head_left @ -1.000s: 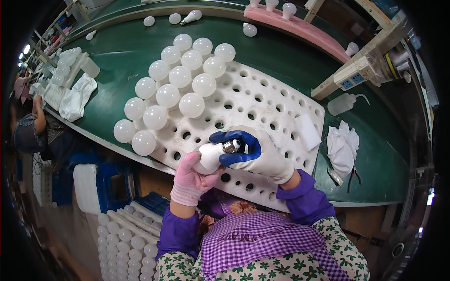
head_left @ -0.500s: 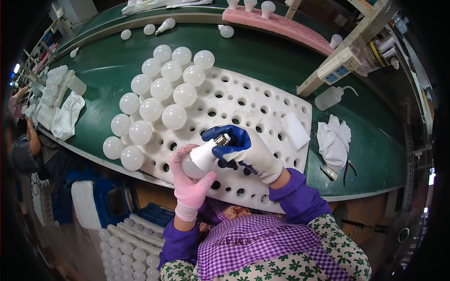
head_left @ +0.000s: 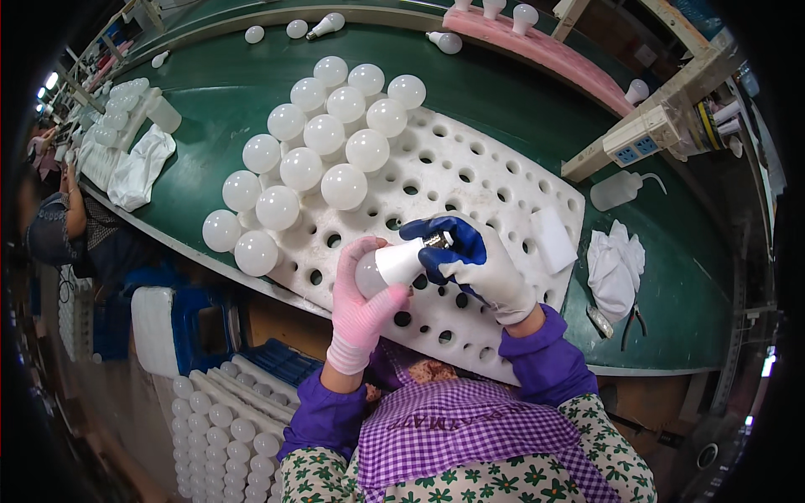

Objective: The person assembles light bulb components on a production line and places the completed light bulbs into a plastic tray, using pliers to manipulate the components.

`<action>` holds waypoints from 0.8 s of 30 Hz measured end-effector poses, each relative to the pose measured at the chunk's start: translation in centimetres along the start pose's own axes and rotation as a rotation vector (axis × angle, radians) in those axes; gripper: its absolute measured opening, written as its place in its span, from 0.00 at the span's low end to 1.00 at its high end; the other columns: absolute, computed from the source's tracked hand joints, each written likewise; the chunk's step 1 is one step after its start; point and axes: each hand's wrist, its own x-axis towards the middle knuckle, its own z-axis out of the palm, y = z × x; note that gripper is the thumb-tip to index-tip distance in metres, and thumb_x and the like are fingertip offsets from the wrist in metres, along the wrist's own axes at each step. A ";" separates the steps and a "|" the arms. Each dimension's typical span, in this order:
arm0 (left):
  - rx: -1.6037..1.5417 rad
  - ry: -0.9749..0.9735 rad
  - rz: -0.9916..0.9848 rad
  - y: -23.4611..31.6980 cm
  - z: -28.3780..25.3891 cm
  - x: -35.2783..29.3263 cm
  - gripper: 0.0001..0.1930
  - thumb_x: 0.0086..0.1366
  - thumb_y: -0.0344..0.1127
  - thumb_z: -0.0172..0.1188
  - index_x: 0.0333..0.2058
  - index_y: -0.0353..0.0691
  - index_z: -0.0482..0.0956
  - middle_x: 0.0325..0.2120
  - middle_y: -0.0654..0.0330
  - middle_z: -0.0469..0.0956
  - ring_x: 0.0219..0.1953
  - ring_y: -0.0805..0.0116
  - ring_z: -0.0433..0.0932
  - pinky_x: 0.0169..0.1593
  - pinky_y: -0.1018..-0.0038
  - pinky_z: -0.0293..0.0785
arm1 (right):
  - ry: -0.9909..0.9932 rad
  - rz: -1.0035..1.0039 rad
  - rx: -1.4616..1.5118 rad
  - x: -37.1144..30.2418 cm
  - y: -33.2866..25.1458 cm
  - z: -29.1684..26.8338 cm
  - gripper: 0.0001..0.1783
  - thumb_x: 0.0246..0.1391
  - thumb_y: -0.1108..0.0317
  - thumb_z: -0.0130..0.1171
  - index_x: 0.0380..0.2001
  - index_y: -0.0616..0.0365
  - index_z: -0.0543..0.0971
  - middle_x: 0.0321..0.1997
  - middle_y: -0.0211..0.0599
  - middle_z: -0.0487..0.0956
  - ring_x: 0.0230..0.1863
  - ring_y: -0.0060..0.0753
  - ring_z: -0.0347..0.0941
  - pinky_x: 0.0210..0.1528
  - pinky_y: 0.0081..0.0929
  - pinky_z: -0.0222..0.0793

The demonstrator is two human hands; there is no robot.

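Observation:
A light bulb (head_left: 396,264) with a frosted globe, white collar and metal screw base lies slanted between my hands. Around its globe and collar wraps my left hand (head_left: 359,306), in a pink glove. At the metal base my right hand (head_left: 482,260), in a white glove with blue-coated fingers, has its fingers curled round the end; the fingertips partly hide it. Below both hands is a white foam board (head_left: 436,193) full of round holes. Several frosted bulbs (head_left: 324,134) stand globe-up in rows on the board's left part.
A folded white foam sheet (head_left: 553,239) lies on the board's right side. Beyond it are a squeeze bottle (head_left: 615,191), a white cloth (head_left: 616,268) and pliers (head_left: 634,325). A wooden post with a socket (head_left: 635,149) rises at right. Another person (head_left: 63,226) sits far left.
My view has shifted, so the bench appears lower and farther right. Both hands keep hold of the bulb, which now lies closer to level, its base pointing more to the right.

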 end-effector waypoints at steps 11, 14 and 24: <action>-0.277 -0.246 -0.551 1.5 -0.5 2.6 0.28 0.64 0.55 0.52 0.50 0.34 0.71 0.33 0.46 0.77 0.16 0.71 0.70 0.15 0.80 0.62 | 0.038 -0.073 -0.040 0.9 -1.0 -3.7 0.20 0.52 0.77 0.57 0.50 0.67 0.75 0.42 0.33 0.78 0.38 0.18 0.73 0.40 0.17 0.71; 0.746 0.253 0.259 1.9 0.7 4.0 0.26 0.59 0.42 0.62 0.53 0.37 0.69 0.43 0.46 0.74 0.26 0.63 0.76 0.28 0.75 0.74 | 0.341 -0.404 0.076 2.3 -0.2 -5.4 0.27 0.53 0.82 0.52 0.59 0.65 0.69 0.45 0.37 0.78 0.40 0.23 0.75 0.44 0.18 0.70; 0.693 0.237 0.449 2.7 -0.9 5.7 0.36 0.46 0.27 0.70 0.53 0.41 0.60 0.50 0.53 0.68 0.51 0.61 0.73 0.54 0.69 0.72 | 0.032 -0.069 0.049 1.4 1.6 -1.8 0.26 0.60 0.72 0.54 0.61 0.60 0.67 0.40 0.33 0.80 0.35 0.17 0.75 0.37 0.15 0.71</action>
